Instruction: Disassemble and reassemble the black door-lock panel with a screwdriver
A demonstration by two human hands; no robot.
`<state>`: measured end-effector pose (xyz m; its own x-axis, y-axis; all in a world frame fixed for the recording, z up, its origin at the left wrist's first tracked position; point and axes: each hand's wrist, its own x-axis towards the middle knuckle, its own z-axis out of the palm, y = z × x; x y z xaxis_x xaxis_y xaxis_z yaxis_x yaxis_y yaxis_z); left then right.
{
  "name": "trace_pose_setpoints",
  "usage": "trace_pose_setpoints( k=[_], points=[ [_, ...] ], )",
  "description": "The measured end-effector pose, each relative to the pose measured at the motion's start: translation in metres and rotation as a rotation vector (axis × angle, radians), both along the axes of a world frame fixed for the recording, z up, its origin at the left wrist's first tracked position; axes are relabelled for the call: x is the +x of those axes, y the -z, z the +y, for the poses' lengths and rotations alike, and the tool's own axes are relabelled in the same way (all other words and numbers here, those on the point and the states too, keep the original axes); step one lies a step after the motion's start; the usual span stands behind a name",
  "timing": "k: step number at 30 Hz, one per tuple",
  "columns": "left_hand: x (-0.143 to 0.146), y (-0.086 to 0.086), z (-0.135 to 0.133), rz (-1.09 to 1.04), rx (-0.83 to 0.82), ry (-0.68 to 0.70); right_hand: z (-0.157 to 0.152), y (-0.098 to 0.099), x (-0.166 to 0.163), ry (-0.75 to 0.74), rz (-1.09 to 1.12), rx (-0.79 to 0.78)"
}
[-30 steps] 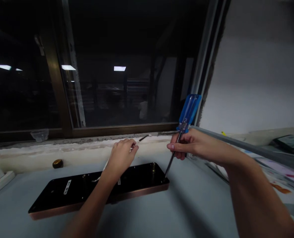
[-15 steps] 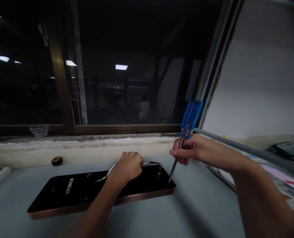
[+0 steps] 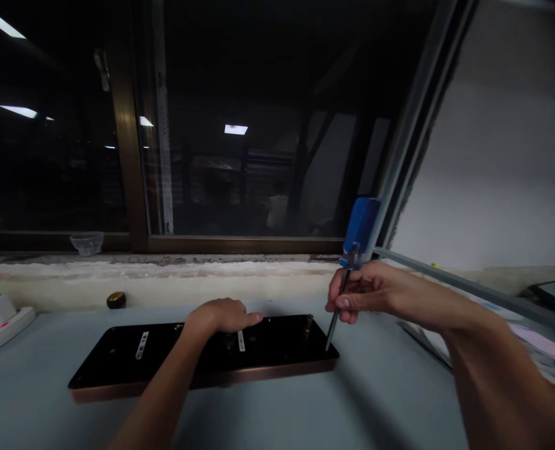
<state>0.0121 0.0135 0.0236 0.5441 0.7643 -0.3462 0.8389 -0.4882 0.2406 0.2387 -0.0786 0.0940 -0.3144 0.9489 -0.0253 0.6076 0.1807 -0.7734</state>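
Note:
A long black panel (image 3: pixel 272 350) with a copper-coloured edge lies flat on the table, with small white labels and brass posts on its upper face. My left hand (image 3: pixel 224 314) is closed over the far edge near the panel's middle, its thumb pointing right and its other fingers largely hidden. My right hand (image 3: pixel 369 290) pinches the shaft of a screwdriver (image 3: pixel 360 228) with a blue handle. The screwdriver stands slightly tilted, handle up, its tip at the panel's right end. Whether a screw sits under the tip is too small to tell.
A round brass-and-black knob (image 3: pixel 116 300) sits behind the panel. On the window sill stands a clear plastic cup (image 3: pixel 87 242). A white power strip (image 3: pixel 10 328) is at the left edge. Papers (image 3: pixel 535 340) and a grey metal bar (image 3: pixel 450 278) are at right.
My left hand has shifted left along the panel, and the white cable by it is no longer visible. The screwdriver tip stays at the panel's right end. The view has turned slightly left.

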Motion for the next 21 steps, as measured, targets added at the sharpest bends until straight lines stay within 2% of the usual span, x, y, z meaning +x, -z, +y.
trace_pose_setpoints(
  k=[6,12,18,21],
  points=[
    [0.0,-0.004,-0.004,-0.007,-0.034,-0.016,0.017,0.013,-0.002,0.112,-0.015,0.064],
    [-0.001,-0.003,-0.003,-0.011,-0.045,-0.015,0.011,0.01,-0.002,0.01,0.084,0.003],
    [-0.003,-0.002,0.001,-0.015,-0.055,-0.013,-0.007,0.005,0.019,-0.083,0.008,-0.026],
    [-0.005,-0.001,0.002,-0.019,-0.067,-0.014,-0.007,0.004,0.022,-0.073,-0.022,-0.008]
  ],
)
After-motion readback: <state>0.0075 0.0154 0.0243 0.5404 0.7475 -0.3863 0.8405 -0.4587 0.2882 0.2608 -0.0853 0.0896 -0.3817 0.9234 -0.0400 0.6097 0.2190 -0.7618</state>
